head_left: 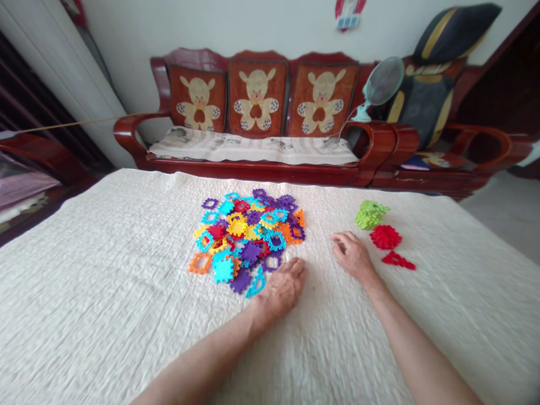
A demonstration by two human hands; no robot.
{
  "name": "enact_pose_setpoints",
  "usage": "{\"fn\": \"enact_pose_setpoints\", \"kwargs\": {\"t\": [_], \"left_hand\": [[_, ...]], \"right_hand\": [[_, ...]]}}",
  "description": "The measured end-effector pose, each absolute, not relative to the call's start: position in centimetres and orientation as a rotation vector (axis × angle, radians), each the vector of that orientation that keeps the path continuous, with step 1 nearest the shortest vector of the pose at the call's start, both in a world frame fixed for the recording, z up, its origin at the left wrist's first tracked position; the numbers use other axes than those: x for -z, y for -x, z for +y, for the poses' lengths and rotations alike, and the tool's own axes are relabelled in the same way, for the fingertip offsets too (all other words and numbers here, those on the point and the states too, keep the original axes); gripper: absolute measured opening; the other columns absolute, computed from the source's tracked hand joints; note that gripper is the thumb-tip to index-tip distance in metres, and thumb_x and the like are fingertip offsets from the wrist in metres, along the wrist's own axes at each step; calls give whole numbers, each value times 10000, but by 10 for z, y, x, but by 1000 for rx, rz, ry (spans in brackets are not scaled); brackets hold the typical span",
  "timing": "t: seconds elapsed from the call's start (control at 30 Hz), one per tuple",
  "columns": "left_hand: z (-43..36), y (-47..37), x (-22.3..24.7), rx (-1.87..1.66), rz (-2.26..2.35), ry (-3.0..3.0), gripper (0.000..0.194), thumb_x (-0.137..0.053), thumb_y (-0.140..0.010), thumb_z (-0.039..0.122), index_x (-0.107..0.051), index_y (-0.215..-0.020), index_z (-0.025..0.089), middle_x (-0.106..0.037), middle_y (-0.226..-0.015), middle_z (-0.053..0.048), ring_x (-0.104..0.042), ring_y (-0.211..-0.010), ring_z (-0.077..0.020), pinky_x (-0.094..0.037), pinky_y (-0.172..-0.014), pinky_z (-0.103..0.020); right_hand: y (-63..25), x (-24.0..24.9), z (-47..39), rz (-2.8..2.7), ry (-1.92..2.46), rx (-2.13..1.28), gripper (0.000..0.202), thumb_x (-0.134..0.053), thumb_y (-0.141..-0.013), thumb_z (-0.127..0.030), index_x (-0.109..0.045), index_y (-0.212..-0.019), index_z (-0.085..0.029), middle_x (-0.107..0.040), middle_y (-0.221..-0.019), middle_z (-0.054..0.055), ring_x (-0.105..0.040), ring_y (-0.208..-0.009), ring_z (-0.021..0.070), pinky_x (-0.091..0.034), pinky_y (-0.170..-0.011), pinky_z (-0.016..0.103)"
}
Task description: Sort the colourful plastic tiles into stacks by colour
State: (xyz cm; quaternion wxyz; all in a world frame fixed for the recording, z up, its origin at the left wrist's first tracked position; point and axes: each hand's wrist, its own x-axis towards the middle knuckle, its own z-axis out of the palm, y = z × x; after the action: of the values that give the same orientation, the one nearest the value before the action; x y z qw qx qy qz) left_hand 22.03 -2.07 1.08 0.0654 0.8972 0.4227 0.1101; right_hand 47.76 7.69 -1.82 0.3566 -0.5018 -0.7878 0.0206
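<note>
My left hand (283, 288) rests on the cover, palm down with fingers lying loosely out, at the right front of a pile of toothed plastic building tiles (237, 227). Closest to it are a light-blue triangular frame tile (261, 275) and a purple square frame tile (279, 260). My right hand (354, 256) lies between the pile and the sorted tiles. Its fingers are loosely curved, a gap shows by the thumb, and nothing is visible in it. Further right stand a green stack of tiles (370, 215), a red stack of tiles (386, 237) and a red triangular tile (399, 260).
A white quilted cover (105, 270) spreads over the table. Behind it is a dark red wooden sofa (253, 171) with bear-patterned cushions (256, 118). A small fan (383, 81) stands by the armrest, with a padded massage seat (426, 101) to its right.
</note>
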Motion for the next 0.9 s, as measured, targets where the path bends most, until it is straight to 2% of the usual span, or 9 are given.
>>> {"fn": "enact_pose_setpoints", "kwargs": {"t": [0.17, 0.33, 0.5, 0.7, 0.9], "left_hand": [[-41, -207, 0, -465, 1139, -2668, 410, -280, -993, 152, -582, -1270, 154, -540, -1448, -78, -416, -1414, -175, -364, -1199, -296], [-49, -192, -6, -512, 1014, -2665, 361, -280, -1012, 192, -630, -1102, 195, -614, -1316, -50, -497, -1318, -142, -393, -1163, -258], [-44, -191, -14, -506, 1226, -2626, 312, -325, -984, 160, -635, -1004, 194, -637, -1194, -69, -541, -1251, -172, -431, -1128, -288], [-31, -201, -5, -585, 1204, -2620, 329, -344, -985, 174, -656, -1090, 188, -638, -1271, -68, -526, -1287, -169, -405, -1161, -296], [-23, -196, -8, -496, 1178, -2653, 320, -370, -985, 176, -648, -1145, 168, -621, -1339, -62, -494, -1318, -157, -397, -1147, -253]], "right_hand": [[-479, 19, 77, -2013, 1304, -58, 189, -494, -868, -214, -656, -964, -198, -670, -921, 77, -660, -808, 217, -526, -763, 348], [-478, 18, 76, -2017, 1303, -34, 193, -477, -867, -204, -652, -946, -196, -671, -922, 87, -653, -813, 222, -529, -760, 355], [-477, 17, 76, -2034, 1304, -2, 190, -472, -871, -208, -649, -939, -196, -677, -915, 94, -654, -830, 235, -531, -763, 368], [-480, 19, 77, -2049, 1303, 12, 201, -475, -858, -211, -655, -947, -203, -692, -924, 92, -664, -840, 239, -536, -779, 379], [-483, 19, 78, -2037, 1329, -16, 207, -483, -853, -237, -661, -954, -207, -700, -941, 86, -679, -817, 227, -545, -751, 364]]}}
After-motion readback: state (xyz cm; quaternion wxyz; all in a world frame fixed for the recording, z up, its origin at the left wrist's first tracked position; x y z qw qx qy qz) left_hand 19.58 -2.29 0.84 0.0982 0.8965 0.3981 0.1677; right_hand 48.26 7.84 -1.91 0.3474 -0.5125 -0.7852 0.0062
